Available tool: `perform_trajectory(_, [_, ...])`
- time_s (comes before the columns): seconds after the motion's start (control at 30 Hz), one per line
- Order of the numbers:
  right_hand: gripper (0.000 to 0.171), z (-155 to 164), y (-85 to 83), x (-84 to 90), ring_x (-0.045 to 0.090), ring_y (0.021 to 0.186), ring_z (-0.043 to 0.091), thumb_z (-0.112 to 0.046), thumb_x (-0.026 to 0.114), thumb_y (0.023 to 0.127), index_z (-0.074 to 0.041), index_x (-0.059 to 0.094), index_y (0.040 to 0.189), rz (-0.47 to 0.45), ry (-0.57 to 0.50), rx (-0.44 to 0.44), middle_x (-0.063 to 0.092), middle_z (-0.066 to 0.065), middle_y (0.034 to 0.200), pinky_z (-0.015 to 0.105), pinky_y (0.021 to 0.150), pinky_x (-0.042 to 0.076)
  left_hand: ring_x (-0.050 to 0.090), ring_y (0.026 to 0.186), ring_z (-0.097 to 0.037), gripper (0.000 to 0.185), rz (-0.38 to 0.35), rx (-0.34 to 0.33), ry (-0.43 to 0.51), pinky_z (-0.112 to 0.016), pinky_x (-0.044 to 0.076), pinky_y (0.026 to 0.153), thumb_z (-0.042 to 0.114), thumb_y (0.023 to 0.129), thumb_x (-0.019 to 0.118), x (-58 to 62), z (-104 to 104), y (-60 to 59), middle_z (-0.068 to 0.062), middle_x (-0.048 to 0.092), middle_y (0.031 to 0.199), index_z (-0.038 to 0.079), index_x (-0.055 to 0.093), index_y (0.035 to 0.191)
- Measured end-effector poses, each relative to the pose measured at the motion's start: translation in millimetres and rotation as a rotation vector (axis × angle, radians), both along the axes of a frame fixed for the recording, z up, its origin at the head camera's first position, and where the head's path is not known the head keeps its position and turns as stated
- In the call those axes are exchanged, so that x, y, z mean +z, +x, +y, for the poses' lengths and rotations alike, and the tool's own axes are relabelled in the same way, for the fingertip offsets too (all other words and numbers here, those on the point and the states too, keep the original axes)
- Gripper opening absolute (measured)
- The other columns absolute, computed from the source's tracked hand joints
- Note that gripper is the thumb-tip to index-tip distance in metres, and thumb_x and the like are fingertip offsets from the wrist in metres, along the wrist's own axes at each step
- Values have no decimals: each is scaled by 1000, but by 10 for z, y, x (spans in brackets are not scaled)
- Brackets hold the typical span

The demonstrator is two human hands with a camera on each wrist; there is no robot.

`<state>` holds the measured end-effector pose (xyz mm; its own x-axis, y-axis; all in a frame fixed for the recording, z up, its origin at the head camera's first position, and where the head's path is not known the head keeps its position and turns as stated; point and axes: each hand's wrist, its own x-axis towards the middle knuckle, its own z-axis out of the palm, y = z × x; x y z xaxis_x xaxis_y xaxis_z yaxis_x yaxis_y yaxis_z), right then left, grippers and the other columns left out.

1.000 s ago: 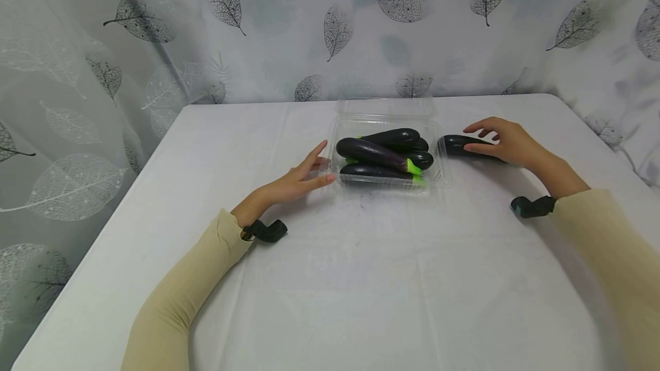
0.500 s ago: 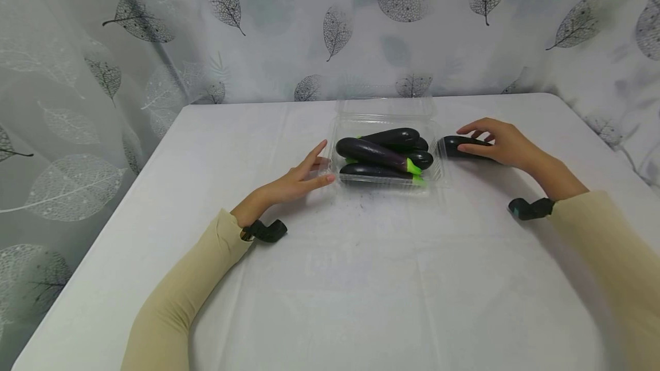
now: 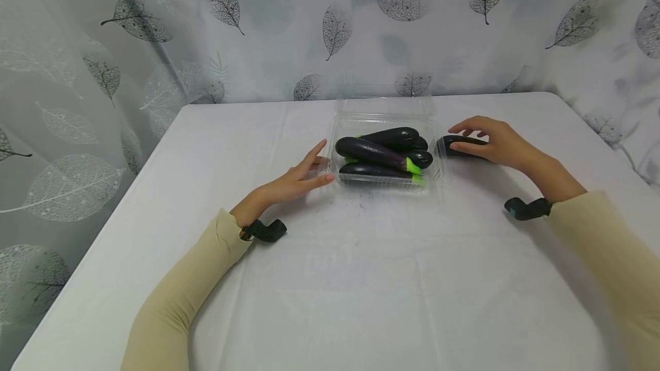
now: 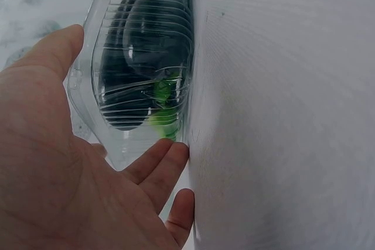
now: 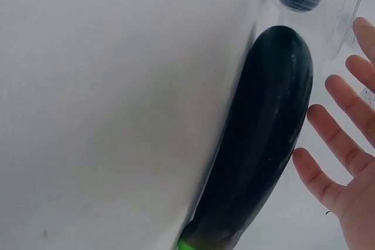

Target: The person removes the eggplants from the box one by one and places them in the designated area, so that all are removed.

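Several dark purple eggplants [image 3: 371,152] with green caps lie piled in a clear plastic clamshell box [image 3: 440,173] in the head view. At the box's left wall is my left hand [image 3: 290,185], its fingers spread; in the left wrist view, fingertips [image 4: 176,150] reach the ribbed wall, though firm contact cannot be told. One more eggplant [image 5: 258,139] lies on the table just right of the box, its rounded end toward it. Over this eggplant my right hand [image 3: 502,142] hovers with fingers spread, the fingertips [image 5: 319,115] close to its upper side and not wrapped round it.
The box's clear lid [image 3: 384,106] stands folded back behind it. A white cloth [image 3: 361,291] covers the table. Leaf-printed curtains [image 3: 289,16] hang behind and at the left. A black camera mount is worn on each wrist.
My right hand has moved left along the loose eggplant toward its rounded end near the box. The eggplant, the box and my left hand have stayed in place.
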<state>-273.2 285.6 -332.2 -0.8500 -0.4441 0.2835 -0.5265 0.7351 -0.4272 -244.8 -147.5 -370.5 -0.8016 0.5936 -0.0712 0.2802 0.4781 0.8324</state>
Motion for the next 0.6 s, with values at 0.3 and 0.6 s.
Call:
perform_trajectory(0.3, [29, -80, 19, 10, 54, 96, 2, -2, 71, 87, 1, 67, 116, 126, -69, 110, 67, 12, 109, 13, 82, 41, 26, 145, -27, 84, -1, -1, -3, -59, 21, 113, 34, 100, 53, 11, -3, 10, -10, 30, 156, 29, -8, 157])
perform_trajectory(0.6, [30, -142, 38, 41, 57, 94, 5, 6, 72, 83, 4, 67, 112, 216, -112, 222, 67, 15, 106, 9, 83, 43, 26, 145, -27, 85, 0, -5, 6, -58, 20, 114, 35, 100, 54, 12, -4, 3, -11, 30, 155, 28, -8, 157])
